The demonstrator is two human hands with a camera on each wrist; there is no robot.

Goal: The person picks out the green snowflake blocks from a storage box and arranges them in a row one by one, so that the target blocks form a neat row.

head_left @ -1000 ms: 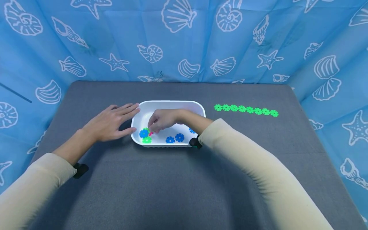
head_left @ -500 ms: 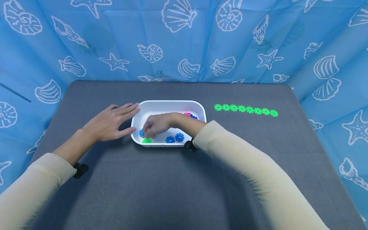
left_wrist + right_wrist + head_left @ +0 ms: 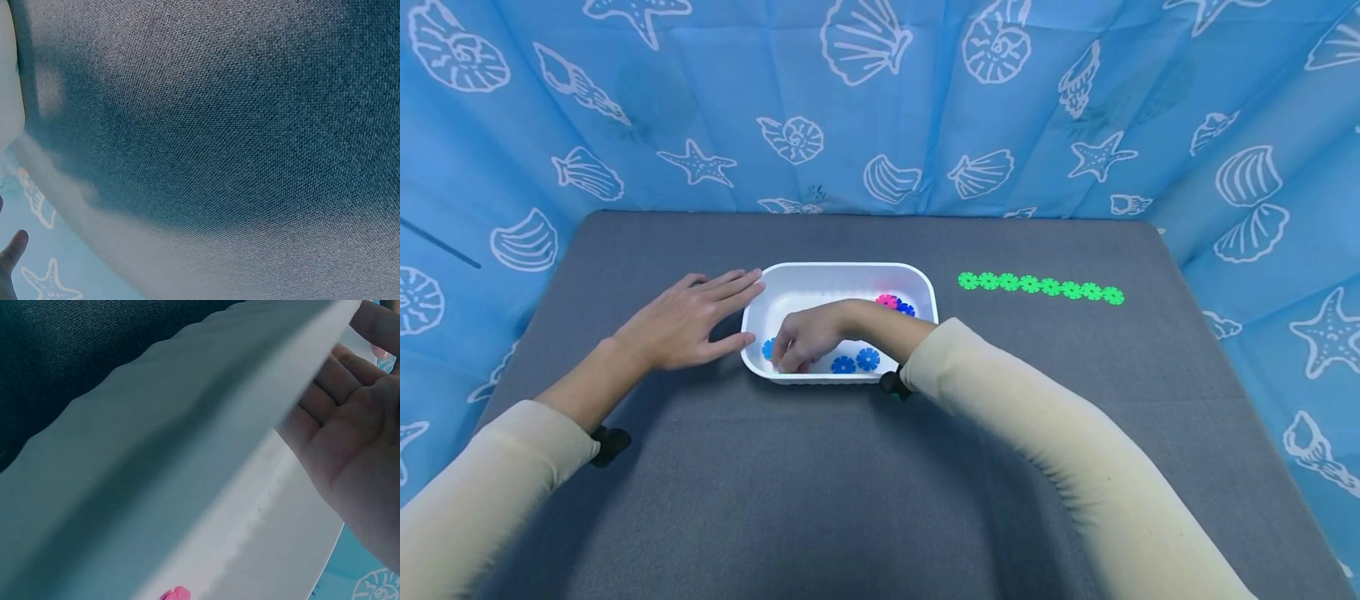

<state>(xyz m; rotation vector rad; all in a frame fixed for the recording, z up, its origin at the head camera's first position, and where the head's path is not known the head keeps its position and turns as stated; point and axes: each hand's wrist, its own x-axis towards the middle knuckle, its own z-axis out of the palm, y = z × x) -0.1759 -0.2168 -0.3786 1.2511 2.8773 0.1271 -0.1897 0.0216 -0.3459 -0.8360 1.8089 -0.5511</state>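
Observation:
In the head view, a white tray (image 3: 850, 266) holds several loose flower-shaped plastic discs. My left hand (image 3: 692, 321) is at the tray's left end, its fingers spread and fingertips at the rim. My right hand (image 3: 812, 333) reaches down inside, at the front left corner, with bent fingers. A blue disc (image 3: 767, 348) shows just left of those fingertips. Whatever lies beneath them is hidden, and in the right wrist view the tray wall (image 3: 156, 456) covers the fingertips of the right hand (image 3: 362, 425).
Two blue discs (image 3: 855, 362) lie near the tray's front wall. A pink disc (image 3: 887, 301) and a dark blue disc (image 3: 906, 308) sit at its back right. Right of the tray, a row of joined green discs (image 3: 1030, 284) lies on the grey tabletop (image 3: 850, 483).
My right hand has shifted left and toward the tray's front wall, covering the green discs visible there earlier. The pink and dark blue discs have come into view behind the forearm. My left hand stays still.

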